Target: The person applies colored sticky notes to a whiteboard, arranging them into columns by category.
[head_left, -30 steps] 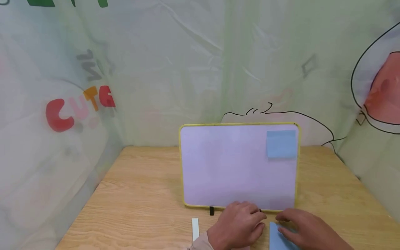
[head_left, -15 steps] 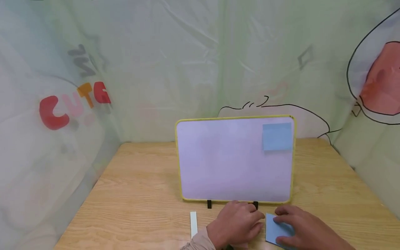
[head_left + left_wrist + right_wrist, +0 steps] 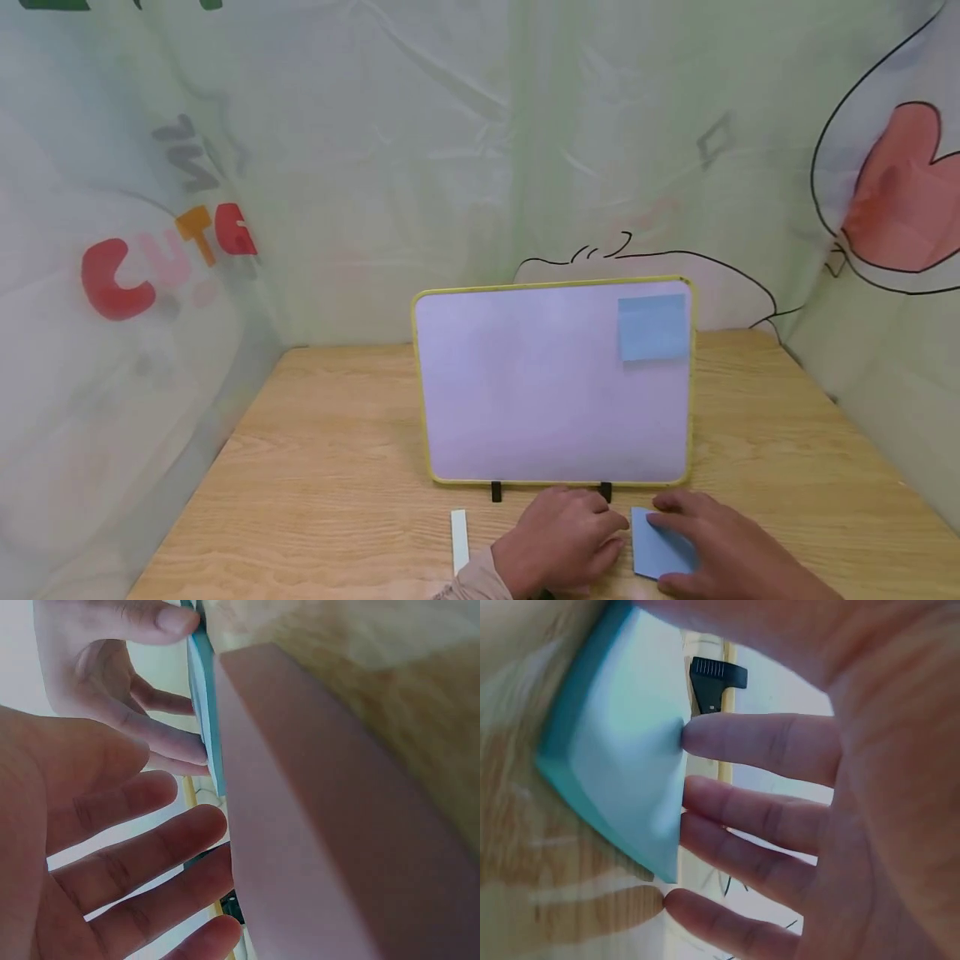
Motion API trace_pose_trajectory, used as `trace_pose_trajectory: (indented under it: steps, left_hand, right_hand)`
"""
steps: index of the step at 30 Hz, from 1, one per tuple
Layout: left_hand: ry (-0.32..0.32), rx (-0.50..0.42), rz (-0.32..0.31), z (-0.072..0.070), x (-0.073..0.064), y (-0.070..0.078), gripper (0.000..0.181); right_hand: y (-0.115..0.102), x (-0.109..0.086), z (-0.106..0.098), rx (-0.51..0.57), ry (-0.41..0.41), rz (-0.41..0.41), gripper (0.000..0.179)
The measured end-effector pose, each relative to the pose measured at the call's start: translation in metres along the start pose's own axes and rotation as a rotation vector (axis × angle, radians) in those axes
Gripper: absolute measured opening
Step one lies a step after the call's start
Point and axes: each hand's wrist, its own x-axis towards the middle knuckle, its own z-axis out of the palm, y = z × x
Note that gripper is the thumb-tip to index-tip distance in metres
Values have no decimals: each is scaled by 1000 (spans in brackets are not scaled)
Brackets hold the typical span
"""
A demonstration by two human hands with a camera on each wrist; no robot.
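My right hand (image 3: 723, 537) rests over a blue pad of sticky notes (image 3: 656, 546) lying on the table. In the right wrist view its extended fingertips (image 3: 701, 739) touch the pad's top, and its thumb lies toward another edge. My left hand (image 3: 558, 537) sits just left of the blue pad. The left wrist view shows its fingers (image 3: 187, 829) spread and loosely extended, with tips right at a thick pink pad (image 3: 277, 817). From the head view that pink pad is almost wholly hidden beneath the left hand.
A whiteboard (image 3: 551, 392) with a yellow frame stands behind the hands on black feet (image 3: 497, 492). One blue sticky note (image 3: 652, 327) is on its upper right. A narrow pale strip (image 3: 460, 537) lies left of my left hand on the wooden table (image 3: 322, 467). Printed curtains surround the table.
The head view has shifted slightly. My right hand's fingers and thumb have spread farther apart over the blue pad, the thumb now toward its near edge. My left hand has barely moved.
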Motion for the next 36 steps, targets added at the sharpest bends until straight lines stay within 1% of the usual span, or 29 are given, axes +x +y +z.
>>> trace_pose_trajectory:
  steps: [3,5,8,10,12,16,19,23,26,28,31,33,36]
  left_hand:
    - [-10,-2,7,2,-1,1,16]
    - [-22,-4,10,2,-1,1,17]
    - [-53,-3,14,2,-2,2,19]
    - [-73,-4,17,1,-1,2,20]
    - [-91,-10,21,0,-1,2,21]
    - [-118,-55,35,-1,0,3,22]
    - [-120,-76,49,0,0,5,21]
    - [-132,-97,53,1,1,8,21]
    - [-175,-139,47,1,3,10,23]
    - [-210,-153,47,2,4,11,25]
    - [-233,-141,64,2,5,13,26]
    - [-255,-115,79,2,4,13,28]
    - [-283,-91,92,1,4,14,32]
  right_hand:
    - [2,-1,-1,26,-21,11,58]
    - [3,-2,-3,56,-38,26,49]
    - [3,-2,-6,98,-62,63,31]
    - [2,-1,-9,134,-84,111,17]
    - [1,0,-12,165,-96,141,6]
    - [-2,3,-15,206,-109,193,14]
    - [-2,5,-15,207,-115,236,8]
    - [-1,6,-12,199,-73,237,7]
    - [0,5,-10,208,-45,226,5]
    - [0,5,-9,214,-38,243,6]
    - [-2,5,-7,216,-15,263,10]
    - [-2,6,-6,218,13,263,10]
    - [-4,6,-6,245,22,295,9]
